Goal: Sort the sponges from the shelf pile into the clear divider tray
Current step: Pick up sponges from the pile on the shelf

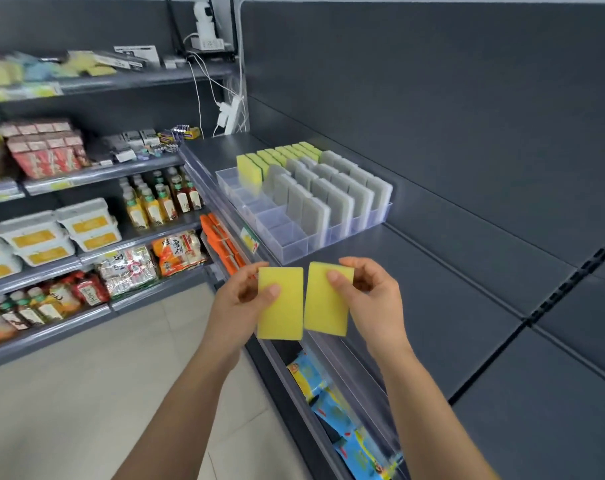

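1. At frame centre, the left hand (247,294) pinches a flat yellow rectangular sponge (281,308); the right hand (368,294) pinches a second yellow sponge (327,301).
2. Upper centre, the clear plastic divider tray (289,237) looks mostly filled; only its lower-left compartments remain empty.

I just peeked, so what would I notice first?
In the middle, the left hand pinches a flat yellow rectangular sponge, the right hand a second yellow sponge beside it. Behind, on the dark shelf, a clear plastic divider tray holds upright grey sponges and yellow-green ones.
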`<state>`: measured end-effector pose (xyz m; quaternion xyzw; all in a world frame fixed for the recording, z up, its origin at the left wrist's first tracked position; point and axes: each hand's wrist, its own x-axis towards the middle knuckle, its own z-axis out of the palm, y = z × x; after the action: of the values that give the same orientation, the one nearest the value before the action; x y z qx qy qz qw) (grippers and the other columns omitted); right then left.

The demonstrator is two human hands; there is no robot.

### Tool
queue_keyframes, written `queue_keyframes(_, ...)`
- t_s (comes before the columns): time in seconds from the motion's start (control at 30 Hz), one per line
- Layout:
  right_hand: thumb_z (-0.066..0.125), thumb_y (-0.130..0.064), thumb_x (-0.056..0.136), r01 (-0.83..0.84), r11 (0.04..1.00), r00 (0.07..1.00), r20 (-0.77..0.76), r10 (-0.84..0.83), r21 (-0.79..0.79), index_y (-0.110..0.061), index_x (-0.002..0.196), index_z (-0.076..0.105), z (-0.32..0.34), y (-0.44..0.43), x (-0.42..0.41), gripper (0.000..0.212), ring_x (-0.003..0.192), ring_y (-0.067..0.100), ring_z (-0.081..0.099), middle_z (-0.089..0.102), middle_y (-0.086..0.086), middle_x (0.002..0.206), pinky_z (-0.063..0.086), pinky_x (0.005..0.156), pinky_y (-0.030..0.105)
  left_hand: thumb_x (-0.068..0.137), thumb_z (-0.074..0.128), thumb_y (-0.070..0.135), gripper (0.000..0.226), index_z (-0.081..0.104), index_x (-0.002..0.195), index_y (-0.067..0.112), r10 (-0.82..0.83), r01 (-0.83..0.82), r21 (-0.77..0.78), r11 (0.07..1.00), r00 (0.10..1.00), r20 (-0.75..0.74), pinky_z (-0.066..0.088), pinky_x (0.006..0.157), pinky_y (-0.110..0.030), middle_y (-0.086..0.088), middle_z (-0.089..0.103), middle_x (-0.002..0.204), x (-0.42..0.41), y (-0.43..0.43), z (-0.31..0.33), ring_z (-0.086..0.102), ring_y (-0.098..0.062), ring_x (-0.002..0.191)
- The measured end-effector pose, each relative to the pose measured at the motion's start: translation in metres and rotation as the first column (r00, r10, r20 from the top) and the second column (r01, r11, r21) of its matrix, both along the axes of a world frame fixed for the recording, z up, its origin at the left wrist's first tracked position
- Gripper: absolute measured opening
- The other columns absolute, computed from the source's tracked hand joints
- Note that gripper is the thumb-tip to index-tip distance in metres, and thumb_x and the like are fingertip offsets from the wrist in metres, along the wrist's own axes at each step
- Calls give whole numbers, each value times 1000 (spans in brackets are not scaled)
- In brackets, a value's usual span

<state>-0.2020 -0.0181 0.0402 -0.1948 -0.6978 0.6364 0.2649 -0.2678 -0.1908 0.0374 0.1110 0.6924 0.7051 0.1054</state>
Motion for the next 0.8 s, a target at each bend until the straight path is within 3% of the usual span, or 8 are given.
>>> queue_keyframes(0.23, 79, -23, 76, -54, 998, 998, 30, 53, 38, -24, 92, 68, 3, -2, -83, 20, 77, 13, 58, 67, 1, 85, 53, 77, 34, 87, 64, 12, 28, 60, 112, 21, 36, -36, -1, 999, 999, -30, 48, 63, -19, 5, 64, 93, -78, -7, 4, 60, 5, 74)
queue_keyframes(0.37, 79, -24, 75, -52, 996, 998, 31, 50, 67, -25, 92, 68, 2, -10, -130, 20, 77, 12, 57, 67, -4, 85, 53, 78, 36, 86, 64, 13, 24, 61, 106, 27, 28, -28, 5, 1000, 999, -27, 48, 62, -18, 6, 64, 91, -124, -17, 2, 60, 3, 75)
queue_keyframes(0.53, 78, -19, 77, -18, 998, 999, 40, 16, 53, -27, 89, 65, 4, -30, -191, 19, 77, 12, 55, 64, -5, 81, 52, 77, 36, 87, 64, 16, 26, 60, 109, 28, -13, 13, -25, 1000, 1000, -22, 47, 69, -26, -1, 63, 101, -195, -36, 2, 60, -14, 91)
queue_keyframes(0.7, 77, -21, 77, 78, 996, 996, 44, -79, 33, -28, 89, 65, 6, -52, -253, 18, 74, 15, 55, 61, -4, 78, 53, 72, 39, 87, 65, 14, 26, 60, 108, 29, -77, 76, -38, 996, 997, -24, 46, 68, -25, -3, 63, 103, -269, -56, 8, 59, -14, 90)
queue_keyframes(0.8, 77, -22, 78, 127, 990, 991, 30, -129, 56, -28, 89, 66, 6, -64, -284, 17, 72, 13, 52, 58, -6, 75, 50, 69, 33, 87, 65, 14, 26, 59, 108, 29, -123, 120, -73, 990, 991, -45, 45, 68, -26, -1, 63, 105, -308, -68, 11, 59, -15, 92)
